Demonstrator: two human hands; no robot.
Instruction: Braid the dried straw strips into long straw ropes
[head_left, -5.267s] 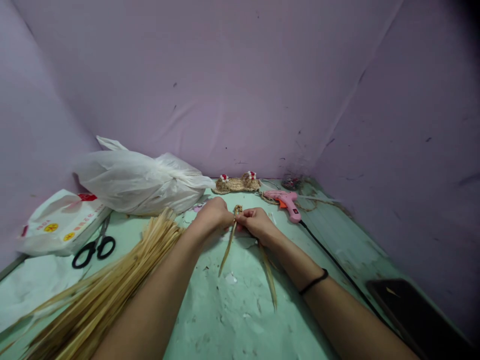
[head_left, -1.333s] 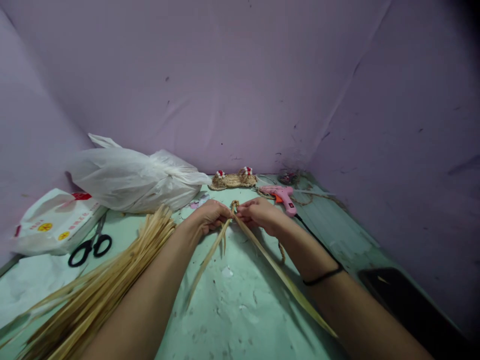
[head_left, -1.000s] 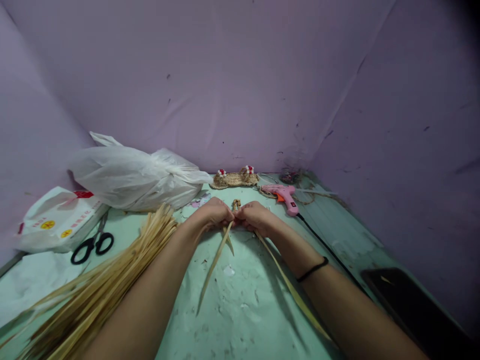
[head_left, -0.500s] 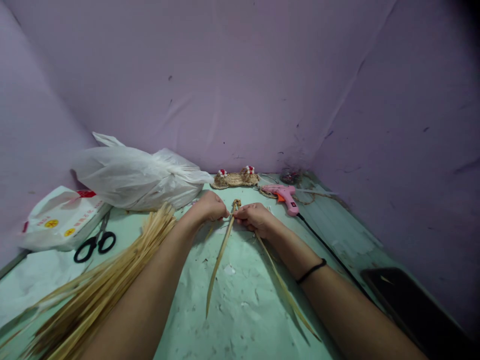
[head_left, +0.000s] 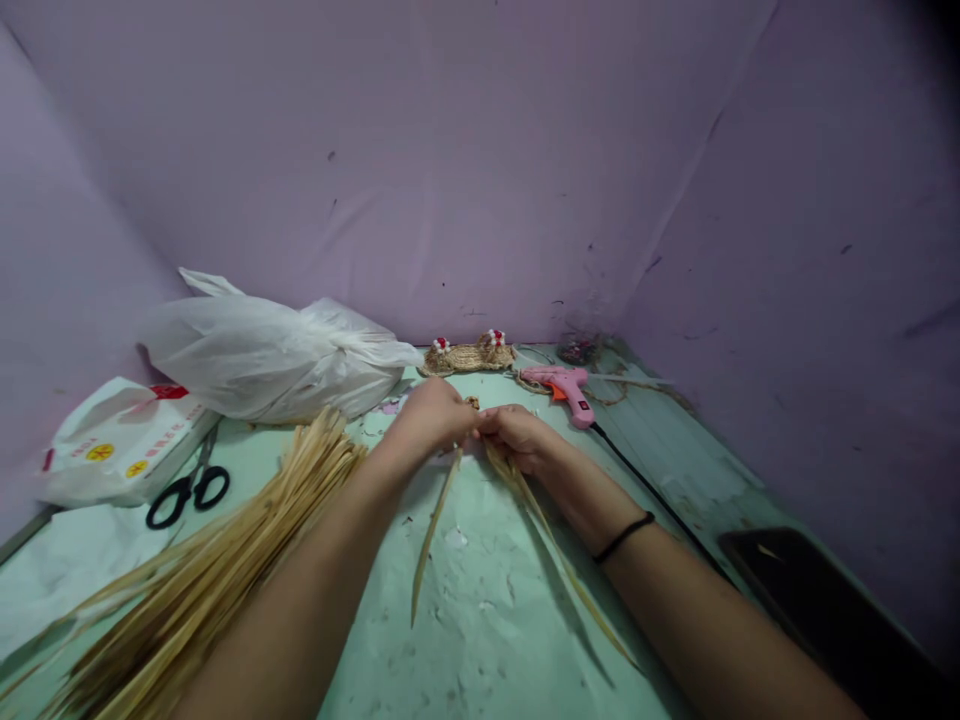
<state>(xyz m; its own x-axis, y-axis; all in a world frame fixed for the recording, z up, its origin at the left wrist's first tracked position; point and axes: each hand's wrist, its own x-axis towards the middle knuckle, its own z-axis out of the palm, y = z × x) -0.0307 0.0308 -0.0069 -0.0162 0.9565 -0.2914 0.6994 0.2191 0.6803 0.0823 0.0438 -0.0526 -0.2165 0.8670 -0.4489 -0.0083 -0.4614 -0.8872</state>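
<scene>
1. While the left hand (head_left: 442,412) is bent inward with its back turned to the camera, its fingers are curled; the fingertips are hidden, so whether they are closed on anything cannot be told.
2. By the right hand (head_left: 517,432), thumb and fingers are brought together, and the long strips (head_left: 555,545) are held in them; these are trailed from under the palm toward the near right.
3. The two hands are brought together at the fingertips, where contact seems to be made, though the exact spot is partly covered.
4. The braid (head_left: 472,402) is seen just beyond the fingertips, over the middle of the table (head_left: 480,640); only its small looped end is shown, the rest being covered by the hands.
5. From beneath the left hand, a short strip (head_left: 431,550) is hung toward the near side, its upper end hidden.
6. A black band (head_left: 626,536) is worn on the right wrist.
7. Left of the left forearm, the bundle (head_left: 247,550) is laid, with the scissors (head_left: 187,493) beside it and the packet (head_left: 120,440) and bag (head_left: 285,355) placed beyond.
8. Past the hands, the woven piece (head_left: 469,358) is set near the wall, and the glue gun (head_left: 562,388) is laid to its right.
</scene>
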